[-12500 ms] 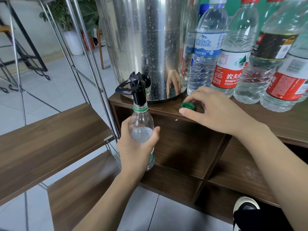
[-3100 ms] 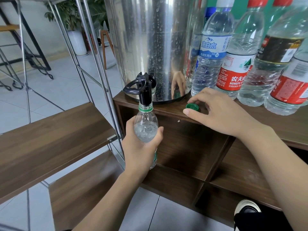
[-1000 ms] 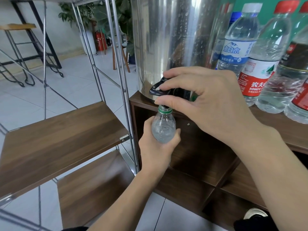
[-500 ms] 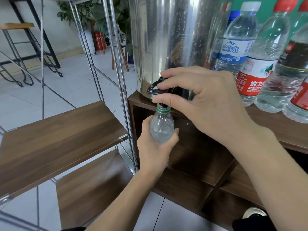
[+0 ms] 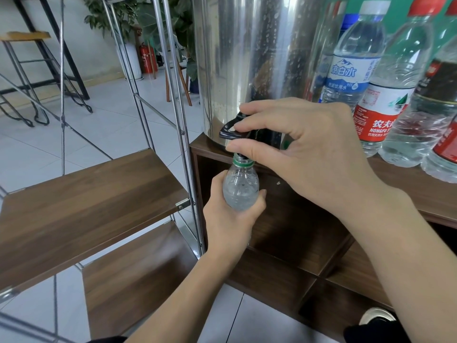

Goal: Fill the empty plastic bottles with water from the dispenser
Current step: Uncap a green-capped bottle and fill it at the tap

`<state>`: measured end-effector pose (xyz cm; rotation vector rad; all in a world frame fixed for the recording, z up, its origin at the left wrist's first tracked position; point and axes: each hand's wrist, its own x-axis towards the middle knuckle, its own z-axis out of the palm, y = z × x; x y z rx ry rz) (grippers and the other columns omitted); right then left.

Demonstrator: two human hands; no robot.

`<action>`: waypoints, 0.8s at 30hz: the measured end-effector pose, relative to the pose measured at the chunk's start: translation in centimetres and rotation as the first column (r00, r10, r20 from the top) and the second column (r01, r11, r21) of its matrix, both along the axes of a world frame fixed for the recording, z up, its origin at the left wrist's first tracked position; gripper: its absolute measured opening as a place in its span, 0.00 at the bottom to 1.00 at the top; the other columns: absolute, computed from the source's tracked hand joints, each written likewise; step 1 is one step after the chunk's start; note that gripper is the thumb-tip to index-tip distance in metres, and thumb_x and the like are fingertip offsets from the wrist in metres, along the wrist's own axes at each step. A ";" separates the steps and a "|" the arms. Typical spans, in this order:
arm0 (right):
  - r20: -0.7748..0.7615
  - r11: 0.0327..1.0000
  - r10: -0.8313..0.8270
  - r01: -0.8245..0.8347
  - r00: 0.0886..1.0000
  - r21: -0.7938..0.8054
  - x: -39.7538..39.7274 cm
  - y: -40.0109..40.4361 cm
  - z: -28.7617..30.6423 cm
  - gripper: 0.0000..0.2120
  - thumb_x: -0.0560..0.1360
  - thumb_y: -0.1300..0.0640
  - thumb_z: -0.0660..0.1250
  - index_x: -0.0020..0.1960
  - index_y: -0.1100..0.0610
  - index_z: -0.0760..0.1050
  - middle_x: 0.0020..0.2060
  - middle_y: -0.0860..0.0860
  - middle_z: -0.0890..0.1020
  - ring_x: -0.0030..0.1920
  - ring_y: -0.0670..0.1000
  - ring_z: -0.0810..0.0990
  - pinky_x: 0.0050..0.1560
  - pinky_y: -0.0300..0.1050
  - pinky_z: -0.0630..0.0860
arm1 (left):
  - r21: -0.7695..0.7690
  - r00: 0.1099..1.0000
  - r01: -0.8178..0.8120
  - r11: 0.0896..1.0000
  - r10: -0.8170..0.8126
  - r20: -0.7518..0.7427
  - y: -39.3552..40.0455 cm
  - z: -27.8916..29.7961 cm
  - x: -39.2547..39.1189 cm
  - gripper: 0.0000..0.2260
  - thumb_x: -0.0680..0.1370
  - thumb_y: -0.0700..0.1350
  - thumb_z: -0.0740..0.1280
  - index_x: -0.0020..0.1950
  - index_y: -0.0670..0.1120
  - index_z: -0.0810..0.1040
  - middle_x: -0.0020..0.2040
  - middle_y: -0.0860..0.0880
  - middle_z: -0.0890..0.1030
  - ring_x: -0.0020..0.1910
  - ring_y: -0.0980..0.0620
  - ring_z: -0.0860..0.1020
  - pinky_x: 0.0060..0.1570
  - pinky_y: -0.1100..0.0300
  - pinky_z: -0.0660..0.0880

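Moments ago my right hand (image 5: 304, 154) lay by the green cap on the cabinet; now its curled fingers and thumb pinch the black tap lever (image 5: 231, 128) of the steel dispenser (image 5: 247, 58). My left hand (image 5: 231, 219) grips the bottle (image 5: 241, 188), mouth just under the spout and nearly full, so I judge it's time to shut the tap.

We saw a pale tiled floor (image 5: 103, 120) behind the metal-framed wooden shelf (image 5: 81, 201); beyond the shelf stood a potted plant (image 5: 128, 28), a red extinguisher (image 5: 147, 58) and a stool (image 5: 27, 38).
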<state>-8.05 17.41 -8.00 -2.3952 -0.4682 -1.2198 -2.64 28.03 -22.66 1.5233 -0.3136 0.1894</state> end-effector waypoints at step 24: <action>0.019 1.000 0.001 -0.001 1.000 0.002 0.2 0.0 -0.1 0.11 0.75 0.50 0.76 0.51 0.56 0.87 0.53 0.52 0.87 0.56 0.47 0.84 0.56 0.48 0.80 | 0.020 1.000 -0.022 1.000 0.022 -0.003 0.1 0.0 0.1 0.26 0.70 0.50 0.83 0.64 0.55 0.76 0.52 0.59 0.84 0.52 0.57 0.83 0.55 0.52 0.81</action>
